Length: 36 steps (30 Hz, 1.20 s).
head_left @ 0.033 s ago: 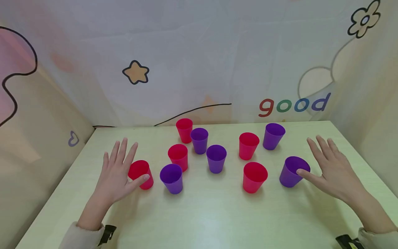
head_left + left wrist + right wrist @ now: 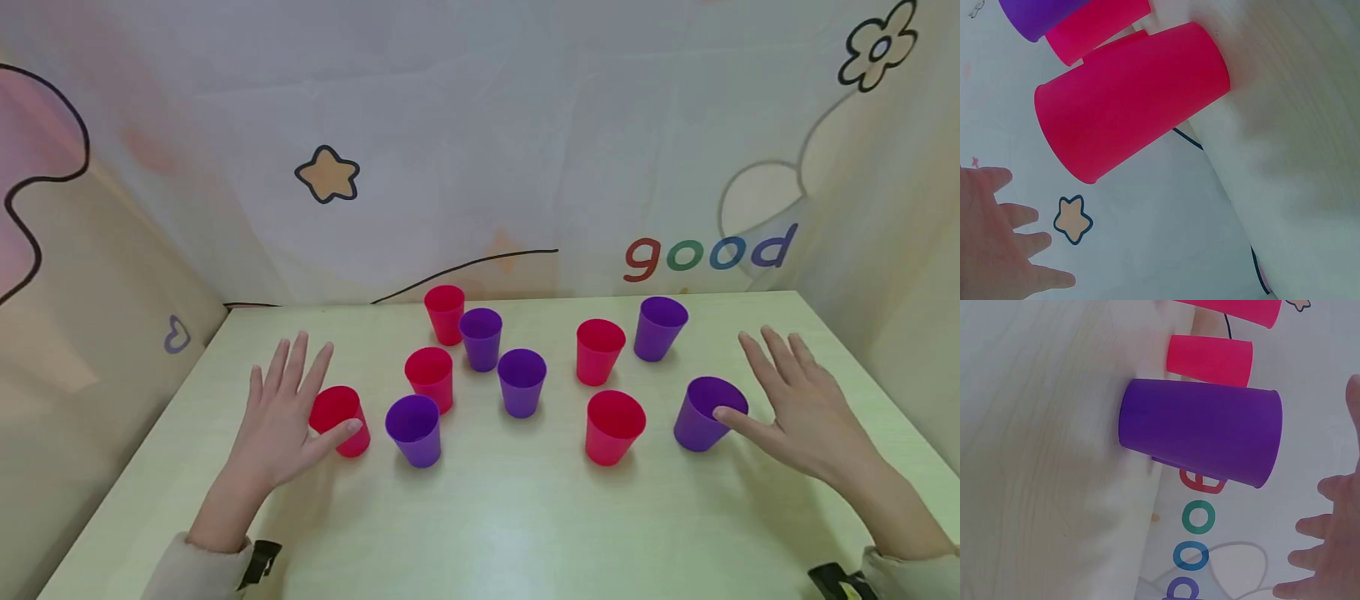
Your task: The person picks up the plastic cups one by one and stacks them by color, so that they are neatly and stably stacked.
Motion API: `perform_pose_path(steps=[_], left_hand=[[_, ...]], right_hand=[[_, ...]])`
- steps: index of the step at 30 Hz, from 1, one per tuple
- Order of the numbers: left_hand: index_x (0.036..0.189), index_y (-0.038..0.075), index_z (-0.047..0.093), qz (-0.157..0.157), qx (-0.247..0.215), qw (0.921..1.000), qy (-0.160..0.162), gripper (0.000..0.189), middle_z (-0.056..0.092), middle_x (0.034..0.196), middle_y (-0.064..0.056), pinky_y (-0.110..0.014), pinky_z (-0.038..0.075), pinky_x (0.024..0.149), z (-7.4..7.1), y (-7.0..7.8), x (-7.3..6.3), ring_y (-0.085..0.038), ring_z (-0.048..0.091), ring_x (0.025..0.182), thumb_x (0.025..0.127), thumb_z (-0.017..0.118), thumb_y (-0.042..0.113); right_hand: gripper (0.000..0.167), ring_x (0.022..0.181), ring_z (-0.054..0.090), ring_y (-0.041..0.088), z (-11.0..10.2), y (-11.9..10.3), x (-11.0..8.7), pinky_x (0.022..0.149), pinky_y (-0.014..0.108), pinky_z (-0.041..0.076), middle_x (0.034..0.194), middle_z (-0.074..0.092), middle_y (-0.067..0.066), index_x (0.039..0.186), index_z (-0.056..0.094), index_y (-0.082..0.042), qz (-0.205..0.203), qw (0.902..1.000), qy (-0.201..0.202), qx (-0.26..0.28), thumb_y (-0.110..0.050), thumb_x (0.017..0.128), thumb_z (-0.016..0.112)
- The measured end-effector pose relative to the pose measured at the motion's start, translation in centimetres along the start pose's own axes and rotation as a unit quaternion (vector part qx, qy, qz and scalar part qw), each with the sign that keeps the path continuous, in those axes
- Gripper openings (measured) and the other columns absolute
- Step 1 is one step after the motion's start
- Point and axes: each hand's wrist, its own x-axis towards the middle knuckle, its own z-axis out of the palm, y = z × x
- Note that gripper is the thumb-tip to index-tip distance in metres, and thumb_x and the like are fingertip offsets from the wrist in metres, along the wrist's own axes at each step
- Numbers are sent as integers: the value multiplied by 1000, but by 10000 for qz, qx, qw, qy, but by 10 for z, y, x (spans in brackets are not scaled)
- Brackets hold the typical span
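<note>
My left hand hovers with straight, spread fingers at the nearest left red cup, partly covering it in the head view. In the left wrist view that red cup stands apart from the fingers. On the other side, my right hand is also spread in the air, its thumb overlapping the front right purple cup in the head view. The right wrist view shows a gap between this purple cup and the hand. Both hands hold nothing. The cups stand upright with their mouths up.
Between the hands, a purple cup, a red cup and several others form a left cluster. Right of centre are two red cups, with a purple cup behind. A printed cloth hangs behind the pale table.
</note>
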Motion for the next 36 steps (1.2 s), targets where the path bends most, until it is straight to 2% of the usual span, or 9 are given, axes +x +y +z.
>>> perform_pose_path(steps=[8, 13, 16, 20, 23, 27, 32, 36], left_hand=[[147, 14, 15, 48, 31, 10000, 80, 88, 4, 151, -16, -64, 6, 101, 2, -5, -2, -37, 2, 136, 79, 59, 49], [147, 17, 12, 56, -17, 9999, 106, 89, 4, 151, -16, -62, 3, 103, 2, -7, -4, -36, 1, 136, 79, 60, 49], [147, 17, 11, 14, -197, 9998, 79, 89, 4, 151, -15, -61, 3, 103, 3, -8, -4, -36, 1, 136, 79, 60, 48], [147, 15, 14, -146, -763, 9970, 4, 89, 14, 149, -17, -63, 13, 101, 5, -11, -4, -38, 11, 134, 78, 64, 43], [146, 15, 17, -376, -1378, 9896, -139, 89, 21, 146, -17, -64, 23, 96, 7, -17, -6, -38, 18, 131, 77, 68, 39], [145, 14, 20, -633, -2017, 9770, -276, 88, 27, 143, -16, -64, 29, 92, 9, -23, -9, -38, 24, 129, 77, 71, 34], [142, 9, 26, -767, -2497, 9647, -337, 82, 34, 138, -17, -60, 34, 91, 12, -26, -12, -38, 34, 122, 77, 72, 27], [143, 9, 25, -932, -2886, 9516, -493, 82, 38, 135, -17, -55, 40, 87, 14, -32, -15, -37, 39, 118, 77, 72, 22]], right_hand=[[95, 134, -8, 42, 0, 0, -4, 96, 69, 6, 147, 8, 26, 146, 9, -8, 39, 9999, 138, -71, -49, 79, 62], [94, 134, -7, 41, 0, -1, -6, 96, 68, 6, 148, 8, 25, 146, 10, -9, 45, 9998, 206, -58, -49, 79, 63], [94, 134, -6, 41, 0, -2, -6, 97, 68, 7, 148, 8, 24, 146, 10, -9, 25, 9997, 235, -55, -49, 79, 63], [95, 135, -2, 41, -3, -4, -5, 99, 65, 9, 147, 12, 25, 146, 12, -8, -60, 9995, 318, -40, -49, 78, 64], [94, 135, 3, 40, -5, -7, -3, 103, 60, 8, 145, 17, 26, 146, 16, -7, -149, 9989, 431, 73, -47, 76, 66], [94, 134, 12, 41, -8, -13, 0, 104, 58, 10, 143, 24, 25, 145, 19, -9, -196, 9975, 549, 412, -44, 75, 70], [91, 129, 20, 44, -8, -24, 0, 98, 64, 16, 140, 31, 24, 145, 22, -9, -124, 9925, 551, 1085, -36, 74, 73], [87, 123, 26, 45, -5, -34, 2, 91, 67, 21, 135, 37, 24, 144, 25, -9, -49, 9862, 563, 1559, -30, 75, 74]])
